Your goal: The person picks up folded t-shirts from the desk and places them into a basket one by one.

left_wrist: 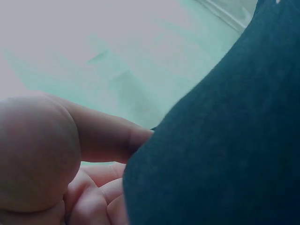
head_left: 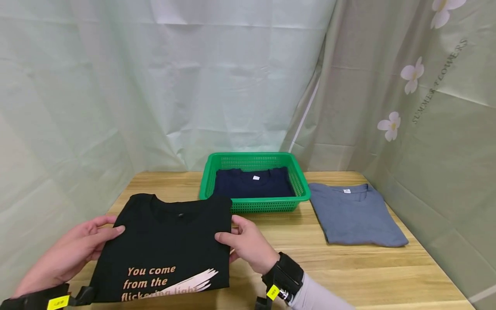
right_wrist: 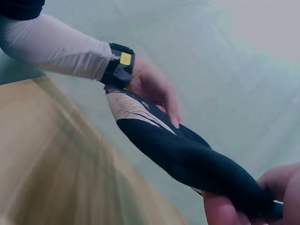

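A folded black T-shirt [head_left: 174,241] with printed lettering is held up between both hands at the front left of the table. My left hand [head_left: 77,245] pinches its left edge, thumb on top and fingers beneath. On the opposite edge my right hand [head_left: 248,243] grips the cloth the same way. In the right wrist view the T-shirt [right_wrist: 187,154] hangs off the table surface, sagging a little between the hands. The left wrist view shows the left thumb [left_wrist: 108,133] against the dark cloth, with fingers curled below.
Behind the black T-shirt stands a green plastic basket [head_left: 267,206] with a folded navy T-shirt [head_left: 253,185] inside. A folded grey-blue T-shirt [head_left: 356,219] lies to its right on the wooden table [head_left: 348,271]. Pale curtains [head_left: 232,86] enclose the back and sides.
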`<state>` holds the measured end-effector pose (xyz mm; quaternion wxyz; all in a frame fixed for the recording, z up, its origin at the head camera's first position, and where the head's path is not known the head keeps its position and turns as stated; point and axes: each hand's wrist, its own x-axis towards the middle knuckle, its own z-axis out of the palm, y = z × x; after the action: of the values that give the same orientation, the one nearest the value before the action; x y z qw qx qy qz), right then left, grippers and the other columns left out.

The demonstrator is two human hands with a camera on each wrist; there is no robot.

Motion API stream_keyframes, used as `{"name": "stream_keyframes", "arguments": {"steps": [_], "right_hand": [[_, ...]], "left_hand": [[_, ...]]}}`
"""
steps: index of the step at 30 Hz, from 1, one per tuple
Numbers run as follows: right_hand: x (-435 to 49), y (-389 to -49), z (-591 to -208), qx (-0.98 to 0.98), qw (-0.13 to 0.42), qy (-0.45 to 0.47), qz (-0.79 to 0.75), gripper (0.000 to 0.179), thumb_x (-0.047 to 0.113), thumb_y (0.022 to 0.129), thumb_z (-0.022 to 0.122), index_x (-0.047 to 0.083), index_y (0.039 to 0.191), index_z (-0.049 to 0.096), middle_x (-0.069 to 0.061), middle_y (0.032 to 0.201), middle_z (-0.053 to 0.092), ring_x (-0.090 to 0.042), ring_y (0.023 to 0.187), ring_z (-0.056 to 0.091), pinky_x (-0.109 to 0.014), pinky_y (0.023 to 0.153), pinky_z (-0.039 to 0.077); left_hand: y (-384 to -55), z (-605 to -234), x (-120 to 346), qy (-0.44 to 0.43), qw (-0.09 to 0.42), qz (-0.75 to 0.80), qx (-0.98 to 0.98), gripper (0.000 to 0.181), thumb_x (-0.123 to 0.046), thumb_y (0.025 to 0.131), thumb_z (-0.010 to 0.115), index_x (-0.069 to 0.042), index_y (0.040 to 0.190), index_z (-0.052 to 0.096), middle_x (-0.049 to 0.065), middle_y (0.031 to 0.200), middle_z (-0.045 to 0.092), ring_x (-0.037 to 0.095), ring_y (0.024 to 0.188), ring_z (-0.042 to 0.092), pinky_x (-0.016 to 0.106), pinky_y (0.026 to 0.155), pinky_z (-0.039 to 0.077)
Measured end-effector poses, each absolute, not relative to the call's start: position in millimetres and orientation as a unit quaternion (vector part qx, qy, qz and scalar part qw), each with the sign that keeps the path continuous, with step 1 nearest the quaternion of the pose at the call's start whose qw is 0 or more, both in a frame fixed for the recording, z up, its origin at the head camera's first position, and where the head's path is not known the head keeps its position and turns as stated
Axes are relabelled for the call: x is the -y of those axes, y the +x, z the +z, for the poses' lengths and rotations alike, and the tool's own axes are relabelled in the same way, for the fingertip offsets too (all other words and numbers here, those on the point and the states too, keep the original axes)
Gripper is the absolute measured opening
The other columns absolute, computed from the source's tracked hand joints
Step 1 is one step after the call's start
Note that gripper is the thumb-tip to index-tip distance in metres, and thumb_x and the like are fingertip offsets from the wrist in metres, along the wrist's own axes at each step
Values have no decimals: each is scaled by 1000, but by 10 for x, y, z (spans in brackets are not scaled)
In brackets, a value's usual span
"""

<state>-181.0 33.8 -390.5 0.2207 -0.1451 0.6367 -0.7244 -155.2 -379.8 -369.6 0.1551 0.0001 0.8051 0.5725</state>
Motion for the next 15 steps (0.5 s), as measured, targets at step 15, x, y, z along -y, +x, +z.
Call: {"name": "stream_keyframes", "arguments": {"steps": [15], "right_hand": [[-666,-1962,-3812,-655,208,-145,-711,42,11,103,72,4,144,64,-10,113,84,-15,84,81,-31,67,66]], "left_hand": [[-1677,-3554,3436,28,129,594,-793,22,-22,118,52,-8,133,46,-3,104,84,22,92,83,36,82,69]]}}
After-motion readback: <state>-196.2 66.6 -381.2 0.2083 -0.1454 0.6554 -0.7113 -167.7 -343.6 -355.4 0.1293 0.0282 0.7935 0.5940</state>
